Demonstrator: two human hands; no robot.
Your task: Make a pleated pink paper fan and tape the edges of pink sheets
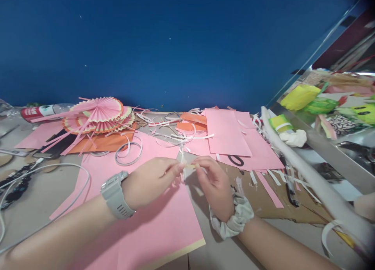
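My left hand (154, 180), with a grey watch on its wrist, is closed in a pinch over the large pink paper sheet (164, 231). A thin white strip (182, 156) runs through its fingertips. Just across from it, my right hand (215, 184) has its thumb and finger pinched on a small pale-yellow strip (191, 166), whose other end reaches my left fingertips. Whether the strips are paper or tape, I cannot tell. A pale scrunchie (234, 217) circles my right wrist. The pink sheet has a pale-yellow band along its lower edge.
Pleated pink paper fans (101, 111) lie at the back left near a bottle (41, 111). Pink sheets (225, 133) and white strip scraps sit at the back. To the right are cardboard (258, 203), a cutter (291, 194) and a pale rail (293, 156). A white cable (84, 170) loops on the left.
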